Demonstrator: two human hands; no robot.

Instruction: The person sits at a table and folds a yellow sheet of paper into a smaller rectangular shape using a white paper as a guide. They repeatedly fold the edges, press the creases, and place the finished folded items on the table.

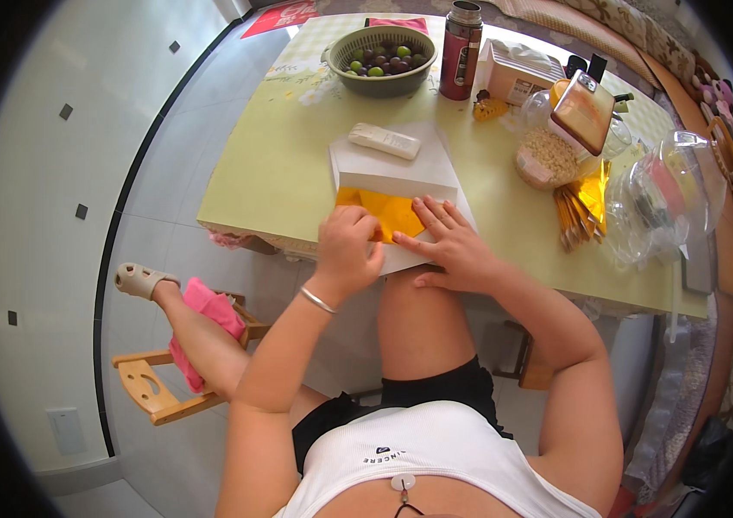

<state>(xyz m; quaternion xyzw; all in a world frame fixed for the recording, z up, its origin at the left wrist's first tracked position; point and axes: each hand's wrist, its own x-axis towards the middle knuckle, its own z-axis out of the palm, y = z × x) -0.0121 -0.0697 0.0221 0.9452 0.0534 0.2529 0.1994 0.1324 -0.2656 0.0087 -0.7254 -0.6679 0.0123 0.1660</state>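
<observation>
A sheet of shiny gold paper (391, 211) lies on white paper (425, 172) at the table's near edge, its near left part folded or lifted. My left hand (347, 249) is closed, with thumb and fingers pinching the gold paper's near left edge. Fingers apart, my right hand (457, 255) rests open, its fingertips pressing on the sheet's right side. A white oblong block (385, 141) sits on the white paper just beyond the gold sheet. What lies under my left fingers is hidden.
Behind stand a grey basket (382, 84) of grapes, a dark red thermos (461, 52) and a tissue box (518, 73). Farther right are a clear jar (548, 155) topped by a phone (585, 112), folded gold pieces (580, 216) and clear plastic (669, 198). A wooden stool (149, 388) stands lower left.
</observation>
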